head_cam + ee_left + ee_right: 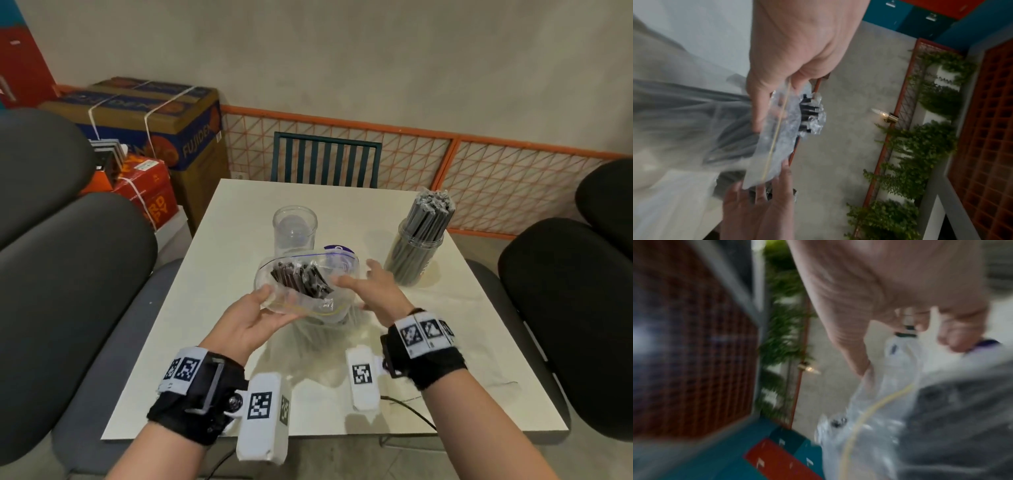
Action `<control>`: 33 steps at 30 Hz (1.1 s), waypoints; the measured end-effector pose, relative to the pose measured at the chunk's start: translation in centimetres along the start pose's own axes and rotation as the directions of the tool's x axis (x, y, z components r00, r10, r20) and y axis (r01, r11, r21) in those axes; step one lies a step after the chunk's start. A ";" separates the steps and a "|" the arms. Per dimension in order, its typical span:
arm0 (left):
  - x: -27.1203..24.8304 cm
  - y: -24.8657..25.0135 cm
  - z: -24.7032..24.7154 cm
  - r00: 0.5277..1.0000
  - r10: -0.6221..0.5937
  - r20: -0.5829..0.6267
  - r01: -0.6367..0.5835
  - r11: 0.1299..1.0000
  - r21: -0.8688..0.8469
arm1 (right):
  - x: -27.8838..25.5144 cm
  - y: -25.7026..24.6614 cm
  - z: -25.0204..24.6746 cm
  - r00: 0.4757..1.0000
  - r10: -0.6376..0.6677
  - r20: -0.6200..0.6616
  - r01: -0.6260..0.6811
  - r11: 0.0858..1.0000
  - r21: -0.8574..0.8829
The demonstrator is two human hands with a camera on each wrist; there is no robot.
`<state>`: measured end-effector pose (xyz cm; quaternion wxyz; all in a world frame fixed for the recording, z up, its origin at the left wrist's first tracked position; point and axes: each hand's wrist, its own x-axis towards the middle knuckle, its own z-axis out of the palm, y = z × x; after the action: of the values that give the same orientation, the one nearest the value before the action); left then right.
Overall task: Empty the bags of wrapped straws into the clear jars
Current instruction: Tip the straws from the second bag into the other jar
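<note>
Between my hands, above the middle of the white table (445, 342), is a clear zip bag (308, 301) of dark wrapped straws (301, 282), its mouth open toward me. My left hand (253, 318) grips the bag's left rim, thumb on top. My right hand (373, 291) holds the right rim, thumb at the opening and fingers behind. An empty clear jar (294, 228) stands just beyond the bag. Further right, a second jar (419, 246) is packed with grey wrapped straws. In the blurred wrist views the bag (777, 129) (869, 418) hangs from my left hand (797, 48) and right hand (879, 280).
A purple-topped object (337, 248) peeks out behind the bag. A green slatted chair (325, 159) stands at the table's far edge, and dark padded chairs (68, 291) flank both sides. Cardboard boxes (154, 120) are stacked at the back left, before an orange mesh fence (496, 178).
</note>
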<state>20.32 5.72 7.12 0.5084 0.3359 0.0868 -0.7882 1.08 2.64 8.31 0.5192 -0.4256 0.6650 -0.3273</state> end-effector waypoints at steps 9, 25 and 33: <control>1.3 -3.2 -0.3 0.996 0.083 -0.015 -0.084 0.988 -0.129 | 0.3 3.1 1.5 0.938 0.171 0.302 -0.319 0.768 0.556; 2.4 0.0 -1.3 0.970 0.162 -0.184 -0.023 0.808 0.589 | 2.0 3.3 -0.4 0.952 -0.298 -0.067 0.251 0.889 -0.383; 3.4 0.1 -0.9 0.967 0.242 -0.083 -0.177 0.867 0.466 | 2.8 4.6 0.4 0.985 0.150 0.090 -0.175 0.858 0.483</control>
<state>19.90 3.62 4.31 0.4911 0.5066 -0.1019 -0.7013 0.13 2.03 3.05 0.6518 -0.2307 0.5811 -0.4293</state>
